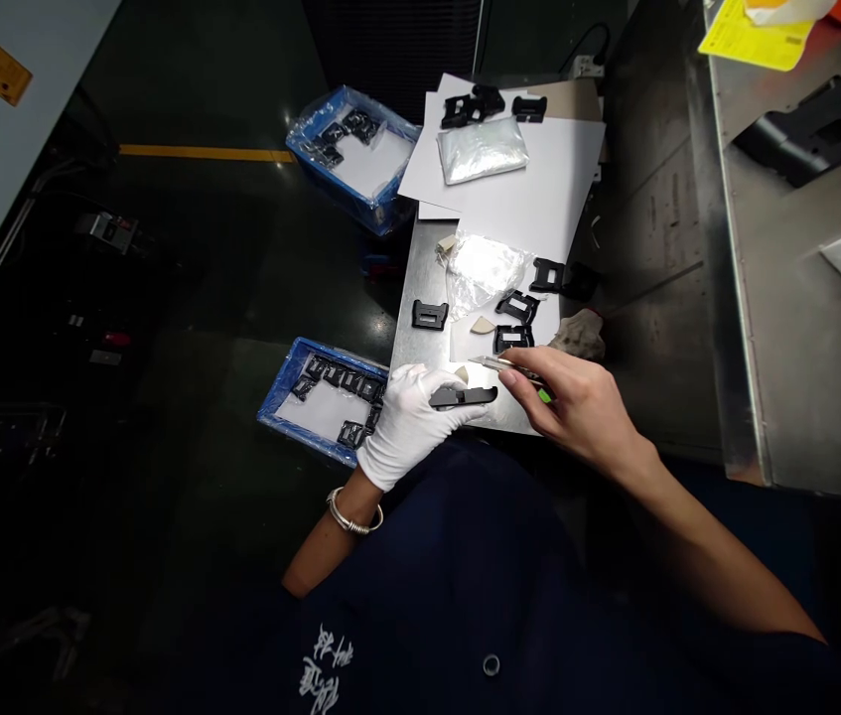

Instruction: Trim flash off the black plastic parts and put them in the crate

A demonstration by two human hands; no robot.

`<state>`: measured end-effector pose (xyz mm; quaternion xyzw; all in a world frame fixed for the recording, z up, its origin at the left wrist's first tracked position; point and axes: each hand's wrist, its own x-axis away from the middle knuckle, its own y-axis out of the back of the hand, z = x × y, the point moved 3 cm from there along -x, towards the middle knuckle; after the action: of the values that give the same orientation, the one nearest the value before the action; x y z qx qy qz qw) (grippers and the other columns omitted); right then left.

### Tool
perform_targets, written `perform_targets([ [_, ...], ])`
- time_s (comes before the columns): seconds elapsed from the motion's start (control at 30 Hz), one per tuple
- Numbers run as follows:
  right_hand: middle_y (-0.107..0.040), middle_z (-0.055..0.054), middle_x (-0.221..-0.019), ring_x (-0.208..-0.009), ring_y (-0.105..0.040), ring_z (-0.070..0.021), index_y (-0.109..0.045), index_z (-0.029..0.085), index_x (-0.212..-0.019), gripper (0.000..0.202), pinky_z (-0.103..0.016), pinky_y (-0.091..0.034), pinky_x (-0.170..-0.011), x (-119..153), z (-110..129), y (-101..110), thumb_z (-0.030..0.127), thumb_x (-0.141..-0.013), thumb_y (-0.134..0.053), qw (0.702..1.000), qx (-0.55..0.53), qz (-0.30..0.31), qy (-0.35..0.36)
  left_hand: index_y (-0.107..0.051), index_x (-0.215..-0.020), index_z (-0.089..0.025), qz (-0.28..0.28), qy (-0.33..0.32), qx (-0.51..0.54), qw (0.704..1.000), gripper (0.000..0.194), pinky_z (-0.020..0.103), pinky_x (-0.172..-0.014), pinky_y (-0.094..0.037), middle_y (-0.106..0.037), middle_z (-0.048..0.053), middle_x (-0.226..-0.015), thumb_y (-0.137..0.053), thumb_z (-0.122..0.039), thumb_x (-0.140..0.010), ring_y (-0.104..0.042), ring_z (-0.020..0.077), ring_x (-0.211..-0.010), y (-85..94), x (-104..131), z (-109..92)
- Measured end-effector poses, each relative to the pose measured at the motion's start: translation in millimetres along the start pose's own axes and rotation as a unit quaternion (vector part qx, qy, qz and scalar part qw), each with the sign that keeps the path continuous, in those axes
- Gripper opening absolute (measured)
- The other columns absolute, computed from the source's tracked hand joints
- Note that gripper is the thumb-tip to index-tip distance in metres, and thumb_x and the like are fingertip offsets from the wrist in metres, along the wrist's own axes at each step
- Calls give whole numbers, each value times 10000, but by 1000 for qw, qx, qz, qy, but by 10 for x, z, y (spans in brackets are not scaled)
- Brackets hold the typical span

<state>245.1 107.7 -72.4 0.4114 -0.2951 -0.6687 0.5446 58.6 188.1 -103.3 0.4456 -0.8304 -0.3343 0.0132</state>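
My left hand (414,412), in a white glove, is closed around a black plastic part (476,396) held edge-on above the front of the metal table (409,348). Bare, my right hand (576,397) grips a craft knife (500,365), its blade pointing left, just above that part and apart from it. Some green shows at the knife's handle. Beyond the hands lie more black plastic parts, one alone on the metal (430,315) and others on white paper. Small beige pieces (482,325) rest among them.
Two blue bins (301,437) lined with plastic, one near and one far (371,214), hold black parts left of the table. Clear plastic bags (484,154) lie on the paper. A grey cloth-like lump (579,335) sits by my right hand. A metal bench (799,397) stands at right.
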Motion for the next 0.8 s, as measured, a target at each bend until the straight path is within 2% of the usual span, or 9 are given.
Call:
perform_targets([
  [0.13,-674,-23,-783,-655,-578,-140,-721,198,-1092,272,-289,-312,-593,103,43,68,412,-1027,-566,988,134,-21,69,-775,-1028,-219,-3,2,-19,1000,308,367,-856,-557,-759,45,-935,-828,-440,-821,-689,209,-876,27,8,11],
  [0.27,-616,-2,-702,-603,-511,-129,-739,199,-1035,266,-295,-289,-595,144,110,74,420,-1011,-593,972,204,-52,100,-780,-1060,-211,3,7,-30,1000,348,364,-880,-566,-762,49,-950,-844,-438,-804,-689,207,-901,26,16,39],
  [0.8,-577,11,-665,-578,-440,-120,-739,216,-989,284,-301,-263,-599,144,122,-4,443,-1016,-572,968,224,-51,102,-779,-1023,-198,7,-22,-34,999,294,380,-877,-560,-794,47,-980,-844,-395,-815,-699,214,-906,8,10,28],
])
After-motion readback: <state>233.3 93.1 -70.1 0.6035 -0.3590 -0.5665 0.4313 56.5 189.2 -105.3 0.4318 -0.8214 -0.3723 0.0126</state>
